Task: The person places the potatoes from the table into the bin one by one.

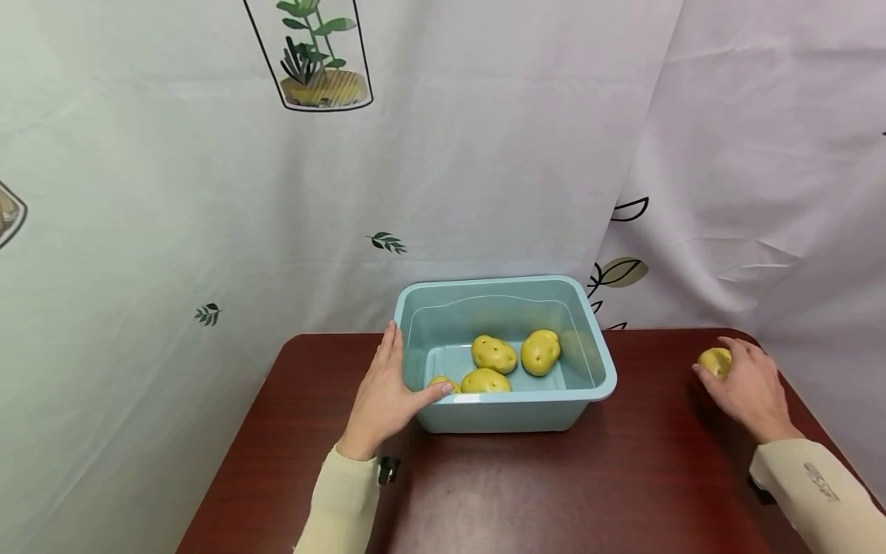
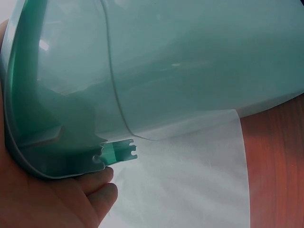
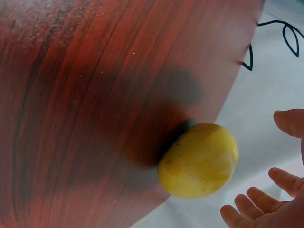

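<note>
A light blue plastic basin (image 1: 498, 417) stands on the table with several yellow potatoes in it, one of them (image 1: 540, 352) at the right. My left hand (image 1: 383, 396) rests on the basin's near left corner, fingers straight along the left side and thumb over the front rim. In the left wrist view, fingertips show under the basin's rim (image 2: 52, 176). At the table's far right lies a single potato (image 1: 714, 360). My right hand (image 1: 751, 388) is beside it, thumb and fingers spread. The right wrist view shows a gap between this potato (image 3: 197, 161) and the fingers.
The dark red wooden table (image 1: 512, 492) ends near the right hand. Behind it hangs a pale cloth (image 1: 484, 185) with printed plants, close to the basin's back. More cloth borders the table's left and right sides.
</note>
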Demonstrator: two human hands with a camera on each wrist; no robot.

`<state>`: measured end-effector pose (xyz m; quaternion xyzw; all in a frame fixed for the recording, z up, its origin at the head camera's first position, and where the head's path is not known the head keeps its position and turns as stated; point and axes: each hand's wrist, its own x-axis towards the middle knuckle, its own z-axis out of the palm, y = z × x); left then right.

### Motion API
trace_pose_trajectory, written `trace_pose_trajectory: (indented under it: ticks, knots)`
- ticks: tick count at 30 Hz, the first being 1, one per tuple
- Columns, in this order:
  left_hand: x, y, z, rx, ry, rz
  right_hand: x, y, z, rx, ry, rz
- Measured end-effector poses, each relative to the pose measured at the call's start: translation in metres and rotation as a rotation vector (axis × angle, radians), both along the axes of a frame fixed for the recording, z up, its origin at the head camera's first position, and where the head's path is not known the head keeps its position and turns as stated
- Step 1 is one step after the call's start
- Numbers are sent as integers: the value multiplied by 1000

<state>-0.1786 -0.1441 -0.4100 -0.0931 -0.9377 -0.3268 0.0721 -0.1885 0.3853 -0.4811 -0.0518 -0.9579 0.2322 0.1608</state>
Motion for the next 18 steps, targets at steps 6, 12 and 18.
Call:
trace_pose_trajectory:
  ticks: [6,12,18]
  knots:
    - [0,0,0,-9,-8,1,-2,4,-4,-11,-25,-11]
    - [0,0,0,-11,-12,0,-4,10,-11,-20,-57,-19]
    - [0,0,1,-18,-12,0,-6,17,-17,-19,-71,-20]
